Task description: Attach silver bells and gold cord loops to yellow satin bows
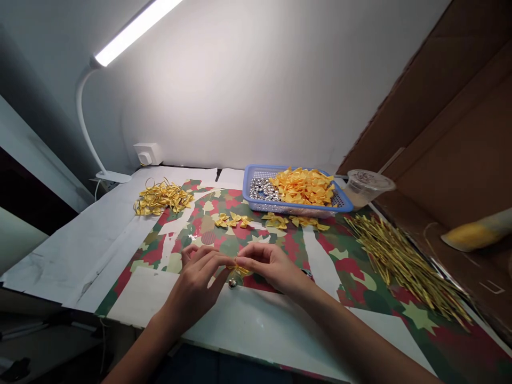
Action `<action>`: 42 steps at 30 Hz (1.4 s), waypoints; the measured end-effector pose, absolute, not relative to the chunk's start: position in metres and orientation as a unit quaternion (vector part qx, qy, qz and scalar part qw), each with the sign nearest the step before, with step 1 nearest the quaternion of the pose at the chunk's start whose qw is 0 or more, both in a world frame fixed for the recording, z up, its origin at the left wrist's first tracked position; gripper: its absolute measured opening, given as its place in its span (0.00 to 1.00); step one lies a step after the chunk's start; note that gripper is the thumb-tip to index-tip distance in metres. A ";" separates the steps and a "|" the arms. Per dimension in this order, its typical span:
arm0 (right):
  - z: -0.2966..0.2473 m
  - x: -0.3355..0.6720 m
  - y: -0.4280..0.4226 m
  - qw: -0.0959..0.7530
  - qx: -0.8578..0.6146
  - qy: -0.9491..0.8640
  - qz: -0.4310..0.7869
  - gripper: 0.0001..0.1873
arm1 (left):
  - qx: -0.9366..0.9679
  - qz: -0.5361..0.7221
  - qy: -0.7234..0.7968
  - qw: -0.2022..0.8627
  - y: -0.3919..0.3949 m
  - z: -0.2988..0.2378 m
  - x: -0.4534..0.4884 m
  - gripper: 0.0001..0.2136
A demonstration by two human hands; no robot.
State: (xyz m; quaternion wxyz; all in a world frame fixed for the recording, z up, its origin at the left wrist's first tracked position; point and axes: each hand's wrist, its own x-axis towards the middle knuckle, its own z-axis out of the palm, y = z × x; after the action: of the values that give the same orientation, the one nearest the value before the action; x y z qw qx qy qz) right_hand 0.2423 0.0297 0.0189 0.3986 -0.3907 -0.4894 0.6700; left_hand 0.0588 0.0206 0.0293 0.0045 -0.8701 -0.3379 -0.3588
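Observation:
My left hand (196,282) and my right hand (272,266) meet above the camouflage-patterned mat (340,266), their fingertips pinching a small yellow ribbon bow (239,270) from both sides. Just below the bow hangs a small silver jingle bell (232,283), apparently attached to it. Further back, several loose yellow bows (232,220) lie on the mat. To the right of my hands lies a heap of gold twist ties (400,261). A tangled pile of yellow bows with gold ties (162,197) sits at the back left.
A blue plastic basket (296,209) holds yellow bows and silver bells. Behind it stands a white wall with a socket (144,153). A clamp desk lamp (90,114) stands at the left. A plastic cup (368,186) and cardboard (452,133) are at the right.

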 end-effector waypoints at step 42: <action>0.020 0.242 0.032 0.489 -0.400 -0.328 0.703 0.21 | -0.882 -0.318 -0.347 -0.015 0.023 0.017 0.057 0.05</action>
State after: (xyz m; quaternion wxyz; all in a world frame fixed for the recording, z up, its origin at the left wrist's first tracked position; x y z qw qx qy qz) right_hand 0.2425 0.0318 0.0198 0.4887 -0.3996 -0.3276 0.7029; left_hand 0.0573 0.0230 0.0172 -0.0147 -0.8821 -0.3470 -0.3182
